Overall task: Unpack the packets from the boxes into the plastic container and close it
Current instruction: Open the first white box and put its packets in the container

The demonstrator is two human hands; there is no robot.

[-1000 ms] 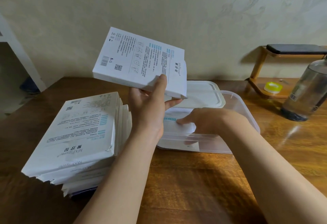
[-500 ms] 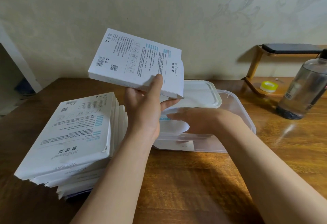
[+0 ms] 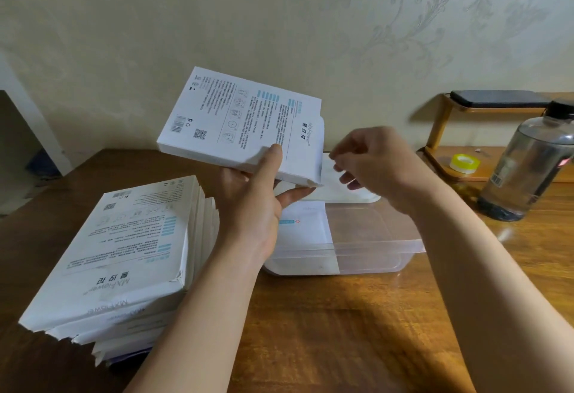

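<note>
Dim, warm light. Glare streaks the desk (image 3: 512, 237) near its right edge; the right hand (image 3: 382, 169) is motion-blurred.

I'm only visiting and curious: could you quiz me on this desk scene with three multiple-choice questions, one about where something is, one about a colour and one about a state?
1. Where is the tape roll?
A. on the floor
B. on the lower shelf of the wooden stand
C. in a drawer

2. What colour is the lifted box?
A. white
B. red
C. green

3. The plastic container is:
A. upside down
B. shut under its lid
C. open, with its lid off

Answers:
1. B, the roll sits on the stand's bottom board.
2. A, it is white card with small print.
3. C, its top is uncovered and a packet shows inside.
</note>
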